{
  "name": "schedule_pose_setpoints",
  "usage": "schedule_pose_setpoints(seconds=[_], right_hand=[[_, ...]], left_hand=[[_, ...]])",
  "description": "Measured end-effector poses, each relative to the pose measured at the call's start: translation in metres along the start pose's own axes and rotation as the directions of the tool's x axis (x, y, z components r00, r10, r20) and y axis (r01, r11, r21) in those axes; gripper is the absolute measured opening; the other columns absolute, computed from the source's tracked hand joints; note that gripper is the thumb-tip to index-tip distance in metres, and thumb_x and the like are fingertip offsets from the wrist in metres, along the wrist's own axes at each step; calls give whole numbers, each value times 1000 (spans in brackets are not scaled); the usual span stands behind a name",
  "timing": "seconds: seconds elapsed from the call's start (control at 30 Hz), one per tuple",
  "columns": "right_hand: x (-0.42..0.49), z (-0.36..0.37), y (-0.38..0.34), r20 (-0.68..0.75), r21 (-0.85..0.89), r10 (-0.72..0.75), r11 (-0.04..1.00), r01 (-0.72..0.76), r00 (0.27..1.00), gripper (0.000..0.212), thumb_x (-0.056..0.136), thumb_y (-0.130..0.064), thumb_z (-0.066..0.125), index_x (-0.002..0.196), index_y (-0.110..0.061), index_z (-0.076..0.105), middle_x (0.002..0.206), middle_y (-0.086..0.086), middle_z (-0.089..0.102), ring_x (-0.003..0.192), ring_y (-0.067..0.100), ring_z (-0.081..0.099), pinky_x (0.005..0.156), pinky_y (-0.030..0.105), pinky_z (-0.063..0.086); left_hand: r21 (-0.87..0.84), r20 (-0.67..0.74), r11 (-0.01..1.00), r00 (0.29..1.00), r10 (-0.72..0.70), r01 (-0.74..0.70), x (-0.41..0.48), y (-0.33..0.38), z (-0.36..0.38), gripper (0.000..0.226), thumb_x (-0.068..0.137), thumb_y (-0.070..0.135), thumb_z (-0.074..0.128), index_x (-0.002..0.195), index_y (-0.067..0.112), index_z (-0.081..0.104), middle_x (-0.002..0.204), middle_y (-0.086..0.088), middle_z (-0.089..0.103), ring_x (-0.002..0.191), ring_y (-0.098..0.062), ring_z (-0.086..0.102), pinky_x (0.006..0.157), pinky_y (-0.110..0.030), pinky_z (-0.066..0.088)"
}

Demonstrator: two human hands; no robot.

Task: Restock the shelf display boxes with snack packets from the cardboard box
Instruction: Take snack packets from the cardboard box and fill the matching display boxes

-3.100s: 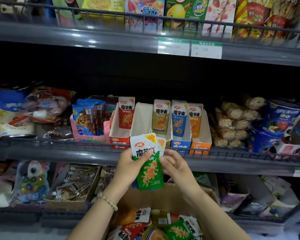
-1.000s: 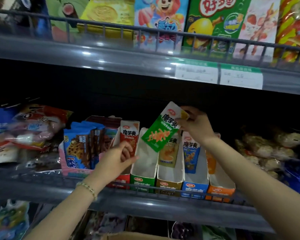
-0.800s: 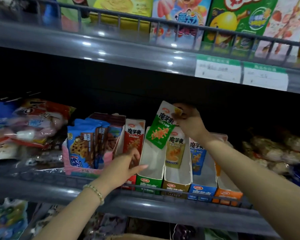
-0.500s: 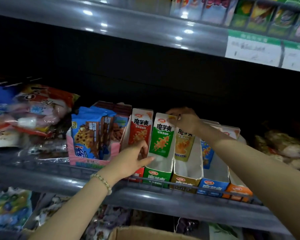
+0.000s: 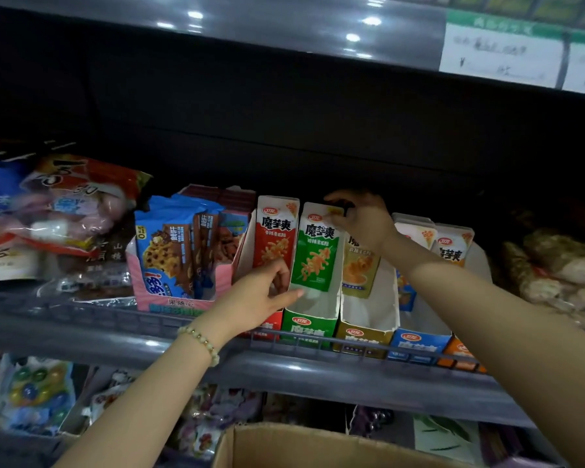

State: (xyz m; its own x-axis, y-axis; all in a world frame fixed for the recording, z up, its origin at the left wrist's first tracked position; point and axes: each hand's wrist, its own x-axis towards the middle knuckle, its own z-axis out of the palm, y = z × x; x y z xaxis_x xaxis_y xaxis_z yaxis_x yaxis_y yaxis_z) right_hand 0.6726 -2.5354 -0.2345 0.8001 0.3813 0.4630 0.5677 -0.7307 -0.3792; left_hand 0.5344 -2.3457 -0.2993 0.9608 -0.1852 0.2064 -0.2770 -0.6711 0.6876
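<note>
Inside the green box (image 5: pixel 309 327), right grip (image 5: pixel 362 219) pinches a 魔芋爽 packet (image 5: pixel 314 255); left grip (image 5: pixel 260 298), released, touches the box.

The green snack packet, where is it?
Head view, centre: the green snack packet sits in the green display box, between the red packet and the yellow packet, right hand pinching its top.

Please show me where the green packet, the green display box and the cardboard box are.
green packet (image 5: pixel 313 261), head view, middle of its printed front.
green display box (image 5: pixel 309 327), head view, its green front panel.
cardboard box (image 5: pixel 318 445), head view, its brown wall.
</note>
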Motion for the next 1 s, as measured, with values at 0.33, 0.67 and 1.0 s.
schedule_pose_setpoints(seconds=[0.33,0.67,1.0], right_hand=[[-118,-35,-48,85,228,-22,974,2,996,37,96,-35,48,132,-30,49,136,-6,51,122,7,47,101,20,38],[-282,1,-42,353,227,3,970,-89,936,44,95,-42,46,138,-37,42,148,-24,28,136,-7,23,107,19,28],[-404,74,11,565,72,337,889,-451,753,40,96,-38,47,135,-26,47,146,-9,37,135,8,34,105,13,23]], left_hand=[[214,-203,977,979,24,21,-41,23,4,44,85,56,53,114,23,54,108,8,61,96,-8,58,81,-20,49],[403,-36,914,998,61,-41,-154,13,69,75,82,72,20,141,29,40,144,11,40,136,-8,30,116,-31,22],[358,335,925,908,-254,126,-202,-16,171,55,95,54,36,142,26,36,146,8,38,133,-11,35,108,-28,31]])
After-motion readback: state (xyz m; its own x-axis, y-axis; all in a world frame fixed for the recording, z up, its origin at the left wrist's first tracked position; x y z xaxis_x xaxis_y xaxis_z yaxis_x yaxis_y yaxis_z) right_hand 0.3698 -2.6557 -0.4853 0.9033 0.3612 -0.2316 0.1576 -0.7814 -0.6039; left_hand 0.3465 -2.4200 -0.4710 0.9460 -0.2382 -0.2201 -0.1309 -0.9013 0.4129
